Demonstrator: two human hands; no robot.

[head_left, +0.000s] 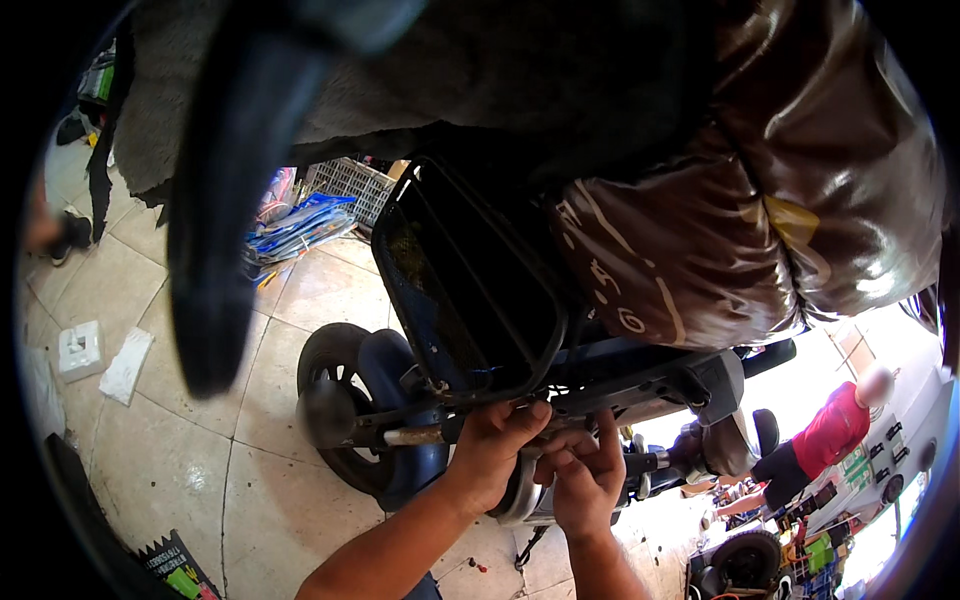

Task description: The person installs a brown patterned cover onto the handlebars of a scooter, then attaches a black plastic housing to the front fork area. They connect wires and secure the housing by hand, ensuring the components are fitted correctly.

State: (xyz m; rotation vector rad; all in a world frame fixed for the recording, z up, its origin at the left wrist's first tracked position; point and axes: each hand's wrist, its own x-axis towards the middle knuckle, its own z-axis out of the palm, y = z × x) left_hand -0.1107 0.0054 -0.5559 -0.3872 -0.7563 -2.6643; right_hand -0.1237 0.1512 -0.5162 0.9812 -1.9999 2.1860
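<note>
A scooter with a dark blue fender (385,365) fills the middle of the view, its wheel (335,355) at the left. My left hand (490,450) is closed with thumb and fingers pressed together just under the black metal basket frame (480,396). Close beside it, my right hand (582,480) has its index finger pointing up at the dark plastic trim, the thumb and other fingers curled in a pinch. Whatever either hand grips is too small or hidden to make out. A grey tube (412,436) runs to the left of my left hand.
A shiny brown padded cover (690,250) drapes the scooter at upper right. Bagged packets (305,230) and a grey crate (350,188) stand behind. White foam pieces (126,366) lie on the tiles at left. A person in a red shirt (832,420) bends at far right near tires (750,560).
</note>
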